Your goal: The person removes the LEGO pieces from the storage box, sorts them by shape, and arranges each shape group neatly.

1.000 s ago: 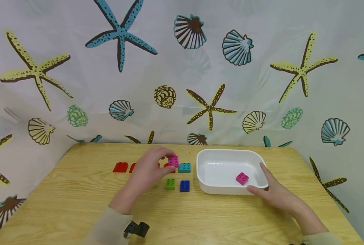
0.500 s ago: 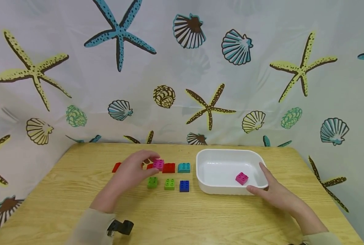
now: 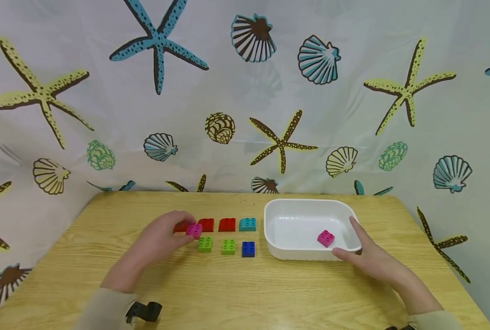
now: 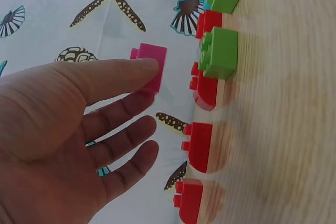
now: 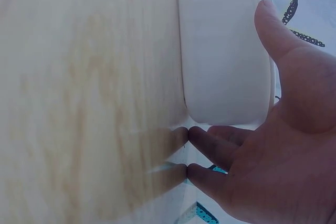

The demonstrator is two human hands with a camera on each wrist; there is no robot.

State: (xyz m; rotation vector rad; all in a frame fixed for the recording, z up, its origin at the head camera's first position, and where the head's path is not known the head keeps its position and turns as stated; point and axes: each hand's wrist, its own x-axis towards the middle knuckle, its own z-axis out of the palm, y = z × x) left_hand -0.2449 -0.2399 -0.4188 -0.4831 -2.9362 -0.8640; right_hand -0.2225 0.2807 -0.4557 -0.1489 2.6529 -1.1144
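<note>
Between thumb and index finger, my left hand (image 3: 158, 240) pinches a pink toy building brick (image 3: 193, 231) with studs on top. In the left wrist view this brick (image 4: 158, 52) is up off the table, and the other fingers are spread loosely. The held brick is left of a green brick (image 3: 205, 244) and overlaps a red brick (image 3: 181, 227) in the head view. Another red brick (image 4: 190, 203) shows only in the left wrist view. My right hand (image 3: 377, 265) rests at the white plastic container's (image 3: 302, 255) front right corner, thumb at the front rim, fingers along the right side. Inside lies another pink brick (image 3: 325, 238).
The back row has more red bricks (image 3: 227, 224) and a turquoise brick (image 3: 247, 224). In front are another green brick (image 3: 228, 246) and a blue brick (image 3: 248, 249), left of the container. A shell-and-starfish cloth (image 3: 212, 91) hangs behind the wooden table (image 3: 245, 293).
My left hand has moved left and slightly nearer with the pink brick, uncovering red and green bricks behind it. The right hand and the container have stayed in place.
</note>
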